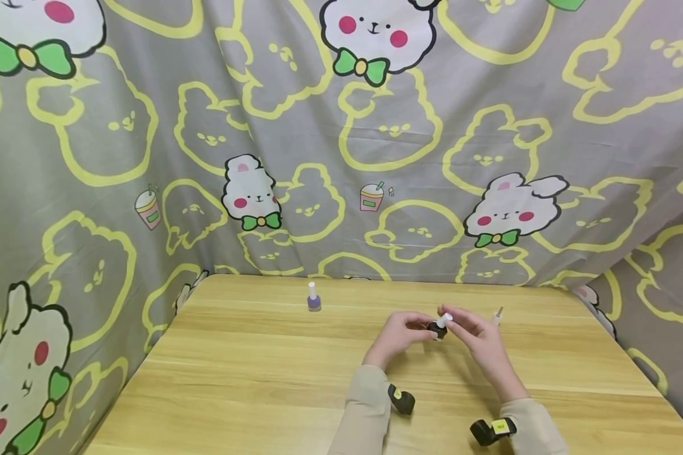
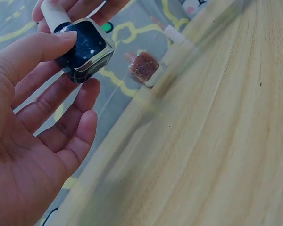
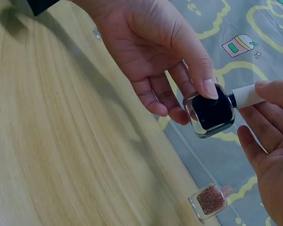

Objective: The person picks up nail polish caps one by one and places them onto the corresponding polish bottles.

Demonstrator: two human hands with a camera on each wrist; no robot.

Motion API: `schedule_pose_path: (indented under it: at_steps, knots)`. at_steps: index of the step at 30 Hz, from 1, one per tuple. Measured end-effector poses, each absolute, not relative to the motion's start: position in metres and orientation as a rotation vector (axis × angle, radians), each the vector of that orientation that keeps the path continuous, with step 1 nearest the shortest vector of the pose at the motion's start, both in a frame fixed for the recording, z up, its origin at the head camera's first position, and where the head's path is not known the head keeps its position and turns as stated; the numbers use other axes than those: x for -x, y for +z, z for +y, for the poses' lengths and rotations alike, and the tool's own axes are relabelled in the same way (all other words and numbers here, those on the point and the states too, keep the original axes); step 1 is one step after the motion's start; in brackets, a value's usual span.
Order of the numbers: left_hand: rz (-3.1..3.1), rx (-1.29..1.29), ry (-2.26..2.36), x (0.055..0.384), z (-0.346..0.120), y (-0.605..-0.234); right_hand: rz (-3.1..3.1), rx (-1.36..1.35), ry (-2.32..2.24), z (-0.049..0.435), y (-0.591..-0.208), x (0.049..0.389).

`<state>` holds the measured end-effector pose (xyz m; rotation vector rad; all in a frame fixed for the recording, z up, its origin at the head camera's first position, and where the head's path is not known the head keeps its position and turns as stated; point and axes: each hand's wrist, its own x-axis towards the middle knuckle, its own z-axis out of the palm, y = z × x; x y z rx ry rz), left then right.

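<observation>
Gray fabric backdrop (image 1: 304, 142) behind and on both sides, yellow animal outlines (image 1: 389, 168), white rabbit faces (image 1: 512, 205) with green bows (image 1: 379, 69), pink cup prints (image 1: 371, 199), light wood-grain tabletop (image 1: 250, 373), soft shadows (image 3: 99, 77) across it

A cartoon-print grey curtain (image 1: 313, 139) hangs behind the wood-grain table (image 1: 250, 366).

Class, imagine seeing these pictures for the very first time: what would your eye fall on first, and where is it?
Probably the grey fabric curtain printed with white cartoon animals, behind the pale wooden table. Next, the squarish glass bottle of near-black polish, in the left hand, its white cap pinched by the right hand. Near the far edge stands a small purple polish bottle.
</observation>
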<state>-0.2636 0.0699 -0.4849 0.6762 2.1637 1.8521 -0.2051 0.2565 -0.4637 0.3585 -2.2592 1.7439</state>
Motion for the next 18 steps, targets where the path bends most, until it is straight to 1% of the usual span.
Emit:
schedule_pose_path:
  at_steps: [6,18]
  knots:
    - [2.229,-0.697,1.800,0.263,0.070,-0.484,-2.253,-0.334,1.717,0.253,-0.463,0.204]
    - [2.198,-0.734,1.813,0.262,0.074,-0.485,-2.132,-0.059,1.670,0.246,-0.469,0.207]
